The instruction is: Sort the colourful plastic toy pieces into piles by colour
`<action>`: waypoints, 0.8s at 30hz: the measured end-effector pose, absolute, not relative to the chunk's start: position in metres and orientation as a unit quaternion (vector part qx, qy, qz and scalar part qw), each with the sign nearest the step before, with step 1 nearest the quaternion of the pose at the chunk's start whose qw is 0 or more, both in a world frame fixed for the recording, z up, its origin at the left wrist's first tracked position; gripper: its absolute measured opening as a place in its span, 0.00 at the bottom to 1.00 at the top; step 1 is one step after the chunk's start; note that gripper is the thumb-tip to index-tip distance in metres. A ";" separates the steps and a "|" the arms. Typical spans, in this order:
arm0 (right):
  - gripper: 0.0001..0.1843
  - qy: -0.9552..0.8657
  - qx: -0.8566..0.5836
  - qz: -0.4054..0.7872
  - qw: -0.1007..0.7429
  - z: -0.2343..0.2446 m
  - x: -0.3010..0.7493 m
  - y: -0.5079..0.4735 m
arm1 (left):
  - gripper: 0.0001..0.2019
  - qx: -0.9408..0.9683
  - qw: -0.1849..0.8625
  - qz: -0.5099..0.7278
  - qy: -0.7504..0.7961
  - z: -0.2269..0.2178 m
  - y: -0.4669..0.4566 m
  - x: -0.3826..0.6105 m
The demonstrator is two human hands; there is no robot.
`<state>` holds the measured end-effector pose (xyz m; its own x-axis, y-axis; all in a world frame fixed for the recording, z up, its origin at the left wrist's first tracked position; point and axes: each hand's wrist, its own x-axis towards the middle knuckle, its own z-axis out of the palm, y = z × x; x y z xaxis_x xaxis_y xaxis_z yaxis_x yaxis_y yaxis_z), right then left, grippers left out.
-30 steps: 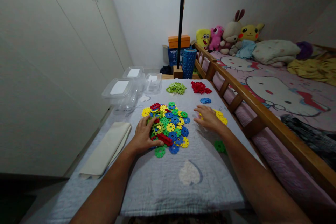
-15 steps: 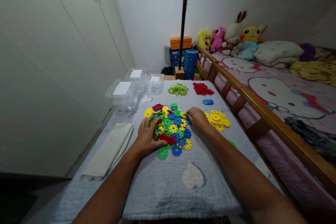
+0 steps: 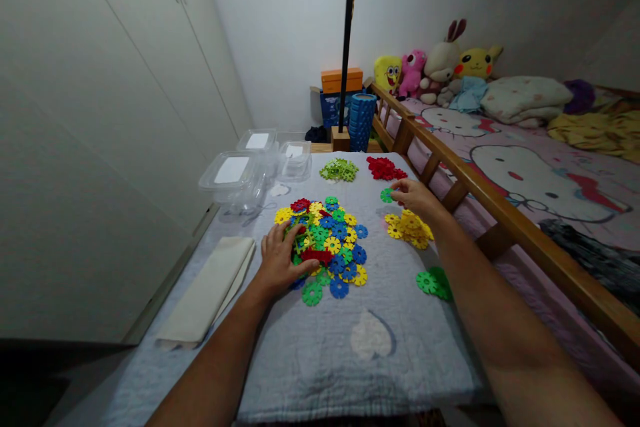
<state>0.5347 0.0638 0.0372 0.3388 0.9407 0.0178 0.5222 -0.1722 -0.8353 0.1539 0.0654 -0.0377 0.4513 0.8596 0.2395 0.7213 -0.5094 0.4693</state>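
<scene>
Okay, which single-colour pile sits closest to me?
The green pile, partly behind your right forearm; the yellow pile, red pile and lime pile lie farther back.

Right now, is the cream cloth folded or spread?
Folded: the cream cloth lies in a long strip, layered edges showing at right.

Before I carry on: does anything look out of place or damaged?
One mild oddity: the green disc in the right hand is beyond the yellow pile, away from the small green pile nearer the camera. Nothing visible looks damaged.
</scene>
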 end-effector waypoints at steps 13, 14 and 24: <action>0.16 -0.530 -0.693 0.378 0.310 0.015 0.552 -0.097 | 0.35 0.842 0.137 0.222 0.472 -0.033 0.064 0.156; 0.15 -0.535 -0.695 0.373 0.303 0.012 0.551 -0.101 | 0.35 0.843 0.137 0.222 0.470 -0.032 0.064 0.156; 0.13 -0.602 -0.736 0.182 0.251 0.021 0.529 -0.095 | 0.35 0.843 0.147 0.232 0.462 -0.032 0.067 0.155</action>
